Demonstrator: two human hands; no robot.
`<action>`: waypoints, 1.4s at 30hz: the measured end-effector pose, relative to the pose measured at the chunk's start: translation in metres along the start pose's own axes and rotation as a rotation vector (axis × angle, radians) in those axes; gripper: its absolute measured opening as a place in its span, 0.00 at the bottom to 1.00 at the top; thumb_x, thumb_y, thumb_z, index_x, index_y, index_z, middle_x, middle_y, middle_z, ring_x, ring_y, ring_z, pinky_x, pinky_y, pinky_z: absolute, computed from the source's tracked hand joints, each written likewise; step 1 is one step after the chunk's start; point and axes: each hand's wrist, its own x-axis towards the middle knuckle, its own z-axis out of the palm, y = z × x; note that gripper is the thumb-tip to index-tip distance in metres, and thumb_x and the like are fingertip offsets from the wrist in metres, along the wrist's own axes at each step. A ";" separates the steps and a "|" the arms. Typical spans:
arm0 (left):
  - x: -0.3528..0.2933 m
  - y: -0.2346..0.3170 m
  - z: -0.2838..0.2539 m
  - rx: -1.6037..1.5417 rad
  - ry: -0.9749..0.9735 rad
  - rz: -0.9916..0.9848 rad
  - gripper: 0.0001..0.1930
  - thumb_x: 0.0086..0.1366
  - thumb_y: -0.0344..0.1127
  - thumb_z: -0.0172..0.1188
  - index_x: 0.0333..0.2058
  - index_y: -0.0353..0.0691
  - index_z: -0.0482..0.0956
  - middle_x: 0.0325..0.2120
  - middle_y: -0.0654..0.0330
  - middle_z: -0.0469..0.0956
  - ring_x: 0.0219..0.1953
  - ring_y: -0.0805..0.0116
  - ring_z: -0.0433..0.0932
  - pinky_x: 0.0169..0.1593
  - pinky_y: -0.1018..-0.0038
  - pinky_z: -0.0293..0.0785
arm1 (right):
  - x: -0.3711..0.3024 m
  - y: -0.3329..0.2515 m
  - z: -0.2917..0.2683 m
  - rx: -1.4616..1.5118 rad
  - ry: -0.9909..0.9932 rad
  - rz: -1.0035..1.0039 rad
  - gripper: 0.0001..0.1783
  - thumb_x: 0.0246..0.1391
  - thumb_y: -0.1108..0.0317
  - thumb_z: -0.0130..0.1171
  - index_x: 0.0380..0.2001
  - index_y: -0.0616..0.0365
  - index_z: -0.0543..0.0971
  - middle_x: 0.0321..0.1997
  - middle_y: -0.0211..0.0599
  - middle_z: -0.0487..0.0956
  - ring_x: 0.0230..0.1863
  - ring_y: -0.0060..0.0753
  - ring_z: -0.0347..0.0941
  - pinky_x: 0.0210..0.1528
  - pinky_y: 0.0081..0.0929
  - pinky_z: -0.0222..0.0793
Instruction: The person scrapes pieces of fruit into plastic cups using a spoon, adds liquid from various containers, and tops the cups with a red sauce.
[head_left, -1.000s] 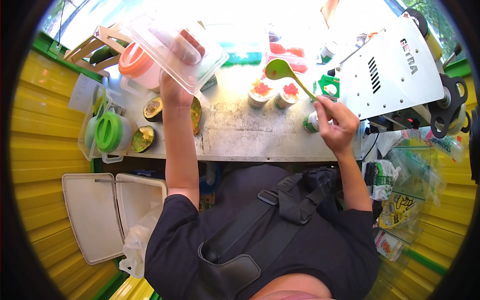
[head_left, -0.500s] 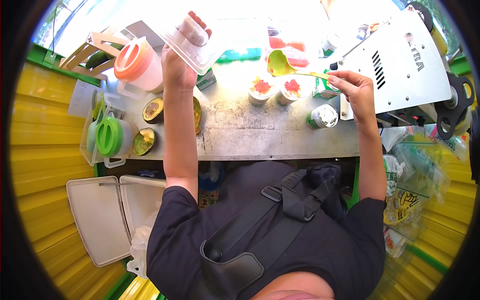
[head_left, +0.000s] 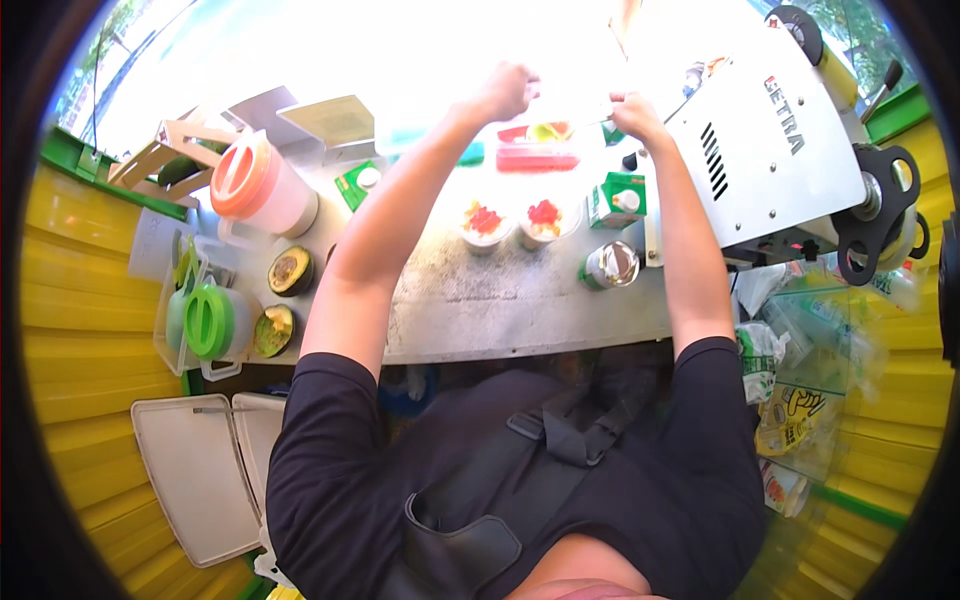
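Observation:
My left hand [head_left: 512, 92] reaches over the far side of the counter, its fingers curled; glare hides what they hold, if anything. To its right, my right hand [head_left: 637, 117] pinches a ladle whose handle is washed out by the light. The yellow-green ladle bowl [head_left: 550, 132] sits at a clear container of red pieces [head_left: 538, 157]. Closer to me stand two cups side by side, a left cup [head_left: 484, 228] and a right cup [head_left: 541, 225], both topped with red and pale pieces. An opened can [head_left: 611, 266] and a green carton [head_left: 616, 201] stand right of them.
A white metal machine [head_left: 745, 150] with black knobs fills the right. On the left are an orange-lidded jug [head_left: 262, 185], a green-lidded jug [head_left: 213, 322], two avocado halves [head_left: 290, 271] and another green carton [head_left: 358, 184]. The counter's front edge [head_left: 510, 352] runs before me.
My left hand has swung right and away from me; the clear plastic lid it held is lost in glare. My right hand has moved away from me, taking the ladle bowl to the red pieces.

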 end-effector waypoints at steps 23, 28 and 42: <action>-0.140 0.000 -0.034 -0.652 0.372 -0.041 0.33 0.67 0.42 0.62 0.67 0.32 0.68 0.62 0.47 0.75 0.66 0.56 0.72 0.73 0.62 0.62 | -0.252 -0.085 -0.029 0.350 -0.040 -0.496 0.09 0.62 0.65 0.65 0.38 0.60 0.84 0.26 0.42 0.81 0.28 0.34 0.79 0.34 0.30 0.74; -0.275 -0.005 0.041 -0.745 0.424 -0.238 0.53 0.54 0.31 0.76 0.74 0.37 0.52 0.71 0.43 0.59 0.74 0.53 0.59 0.78 0.61 0.54 | -0.344 0.006 -0.011 0.176 -1.115 -0.389 0.21 0.68 0.52 0.57 0.45 0.61 0.83 0.38 0.50 0.83 0.46 0.52 0.80 0.51 0.43 0.75; -0.252 -0.026 0.115 -0.580 0.344 -0.443 0.33 0.48 0.42 0.85 0.51 0.36 0.83 0.47 0.58 0.87 0.50 0.72 0.83 0.57 0.70 0.77 | -0.428 0.168 0.043 -0.321 -1.471 0.397 0.40 0.65 0.28 0.42 0.63 0.44 0.80 0.72 0.44 0.72 0.74 0.52 0.65 0.74 0.39 0.60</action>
